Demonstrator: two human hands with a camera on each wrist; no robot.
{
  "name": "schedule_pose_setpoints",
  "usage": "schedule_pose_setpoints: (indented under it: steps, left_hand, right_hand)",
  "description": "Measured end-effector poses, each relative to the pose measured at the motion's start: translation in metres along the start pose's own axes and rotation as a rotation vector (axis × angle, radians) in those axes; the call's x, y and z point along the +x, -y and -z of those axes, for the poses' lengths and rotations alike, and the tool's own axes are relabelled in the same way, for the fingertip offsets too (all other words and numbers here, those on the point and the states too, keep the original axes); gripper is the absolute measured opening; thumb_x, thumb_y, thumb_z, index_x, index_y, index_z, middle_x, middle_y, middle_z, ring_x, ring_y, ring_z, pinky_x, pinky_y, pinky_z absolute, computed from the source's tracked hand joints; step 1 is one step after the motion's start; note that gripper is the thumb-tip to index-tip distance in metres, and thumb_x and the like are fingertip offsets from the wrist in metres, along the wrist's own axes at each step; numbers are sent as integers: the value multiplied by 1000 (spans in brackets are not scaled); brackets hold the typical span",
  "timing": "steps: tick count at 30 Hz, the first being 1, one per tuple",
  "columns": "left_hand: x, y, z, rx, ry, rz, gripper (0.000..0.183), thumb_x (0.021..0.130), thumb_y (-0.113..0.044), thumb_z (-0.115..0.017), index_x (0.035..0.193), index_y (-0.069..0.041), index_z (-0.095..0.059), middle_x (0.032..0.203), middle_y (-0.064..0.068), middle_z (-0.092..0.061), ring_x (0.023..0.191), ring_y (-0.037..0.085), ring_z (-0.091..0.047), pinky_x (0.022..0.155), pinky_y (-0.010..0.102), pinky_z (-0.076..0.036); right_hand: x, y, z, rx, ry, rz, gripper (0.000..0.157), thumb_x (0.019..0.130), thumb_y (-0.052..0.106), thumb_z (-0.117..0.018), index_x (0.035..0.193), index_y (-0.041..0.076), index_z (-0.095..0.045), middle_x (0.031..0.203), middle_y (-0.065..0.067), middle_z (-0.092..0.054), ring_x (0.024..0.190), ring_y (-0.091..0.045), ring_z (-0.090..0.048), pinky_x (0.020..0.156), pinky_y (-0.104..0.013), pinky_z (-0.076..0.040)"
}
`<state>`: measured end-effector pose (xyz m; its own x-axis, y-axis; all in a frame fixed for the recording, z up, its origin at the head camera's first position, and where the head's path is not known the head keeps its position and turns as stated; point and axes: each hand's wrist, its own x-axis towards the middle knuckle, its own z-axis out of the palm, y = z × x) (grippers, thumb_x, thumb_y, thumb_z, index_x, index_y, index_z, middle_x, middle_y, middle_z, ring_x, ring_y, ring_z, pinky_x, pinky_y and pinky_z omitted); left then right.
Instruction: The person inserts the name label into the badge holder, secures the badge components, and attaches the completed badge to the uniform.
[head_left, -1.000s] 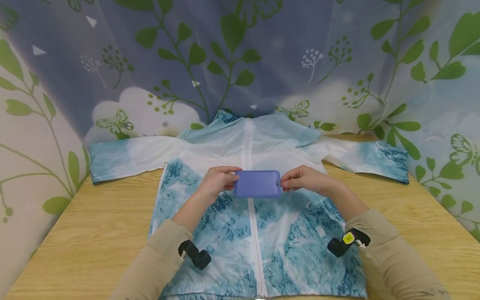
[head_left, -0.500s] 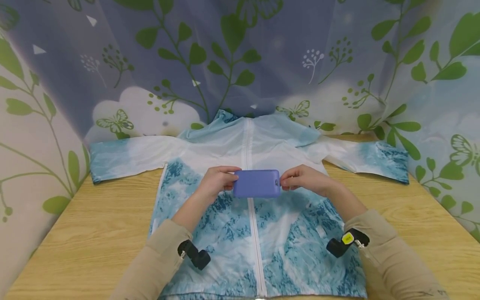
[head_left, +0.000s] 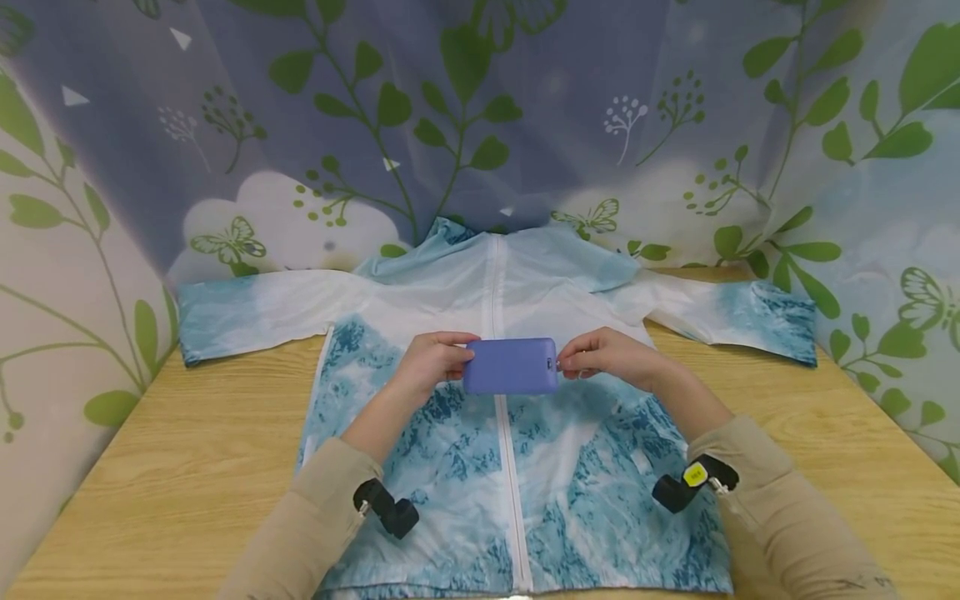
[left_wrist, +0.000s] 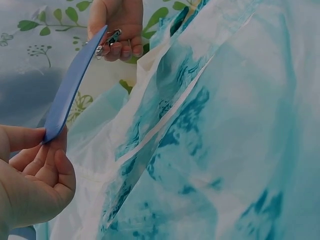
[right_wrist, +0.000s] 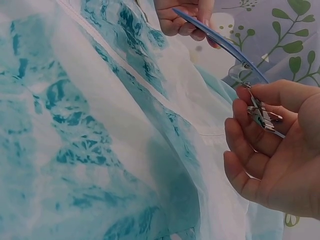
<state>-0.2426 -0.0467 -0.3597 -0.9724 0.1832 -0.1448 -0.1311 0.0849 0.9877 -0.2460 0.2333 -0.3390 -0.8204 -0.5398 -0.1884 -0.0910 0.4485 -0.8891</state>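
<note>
A flat blue-purple badge holder (head_left: 510,367) is held level above a jacket (head_left: 450,517), with a small slot near its right end. My left hand (head_left: 433,362) pinches its left end between thumb and fingers, as the left wrist view also shows. At the slotted end, my right hand (head_left: 611,358) holds a small metal clip (right_wrist: 260,112) between thumb and fingers. A clear strap (right_wrist: 239,72) runs between the clip and the holder. The jacket, white and teal with a front zip, lies spread out with both sleeves stretched sideways.
The jacket rests on a wood-grain table (head_left: 187,467). Around the back and sides hangs a curtain (head_left: 562,108) printed with leaves and butterflies. Black wrist cameras are strapped over the beige sleeves (head_left: 300,517).
The badge holder and both hands have shifted very slightly to the left in the head view. Both grips look the same, and the jacket lies as before.
</note>
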Motion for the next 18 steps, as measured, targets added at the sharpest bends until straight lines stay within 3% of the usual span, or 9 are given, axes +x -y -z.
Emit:
schedule_pose_setpoints:
  steps: [10, 14, 18]
  left_hand:
    - [1, 0, 1, 0, 9, -7, 31, 86, -5, -61, 117, -1, -64, 97, 13, -66, 71, 15, -59, 72, 34, -49]
    - [1, 0, 1, -7, 2, -1, 31, 86, -4, -60, 117, -1, -63, 97, 13, -67, 70, 14, -59, 75, 38, -49]
    - [1, 0, 1, -18, 4, 5, 31, 86, -3, -60, 117, 0, -63, 96, 12, -66, 70, 13, -59, 75, 37, -49]
  right_hand:
    - [0, 2, 0, 7, -1, -2, 29, 95, 16, -53, 106, -10, -62, 99, -20, -62, 96, -31, -56, 90, -50, -41]
    - [0, 1, 0, 18, 1, 2, 31, 94, 16, -54, 106, -11, -61, 97, -16, -63, 93, -26, -57, 89, -50, -42]
    - [-1, -1, 0, 43, 2, 7, 31, 94, 17, -54, 106, -11, -61, 98, -20, -62, 90, -22, -58, 88, -49, -42]
